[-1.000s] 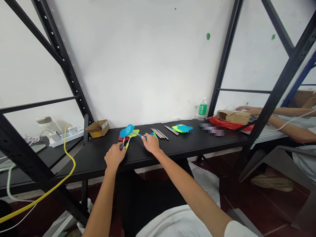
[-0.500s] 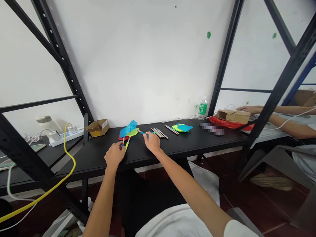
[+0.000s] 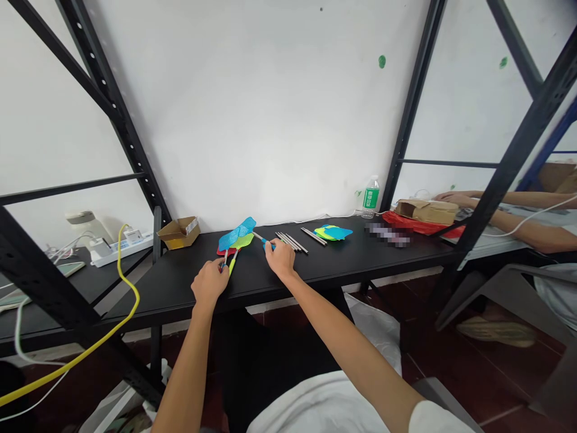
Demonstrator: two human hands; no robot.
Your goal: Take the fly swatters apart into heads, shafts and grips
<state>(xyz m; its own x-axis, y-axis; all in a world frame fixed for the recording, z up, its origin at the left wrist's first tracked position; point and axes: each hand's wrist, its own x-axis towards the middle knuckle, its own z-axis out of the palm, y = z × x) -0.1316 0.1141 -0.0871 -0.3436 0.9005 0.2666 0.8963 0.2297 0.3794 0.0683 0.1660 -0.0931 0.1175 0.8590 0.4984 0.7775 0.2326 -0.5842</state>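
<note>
My left hand [image 3: 210, 281] is closed around the handle of a blue fly swatter, whose flat blue head [image 3: 227, 240] points away from me. Closed too, my right hand [image 3: 280, 257] grips the blue handle of a second blue fly swatter. That one's head [image 3: 246, 226] tilts to the left and meets or overlaps the first blue head. Beside my left hand is a green fly swatter [image 3: 244, 242], its handle running back toward my fingers. A red swatter head [image 3: 222, 251] shows partly under the others. Thin metal rods [image 3: 293, 242] lie just beyond my right hand.
The black table [image 3: 351, 258] carries more rods [image 3: 314, 236], stacked green and blue swatter heads [image 3: 336, 233], a water bottle [image 3: 370, 198] and an open cardboard box [image 3: 178, 233]. A yellow cable [image 3: 130, 313] hangs at left. Another person's arms [image 3: 518, 219] rest at right.
My right hand has shifted slightly right, and its swatter head has moved up and right, separating more from the other blue head. My left hand stays nearly still.
</note>
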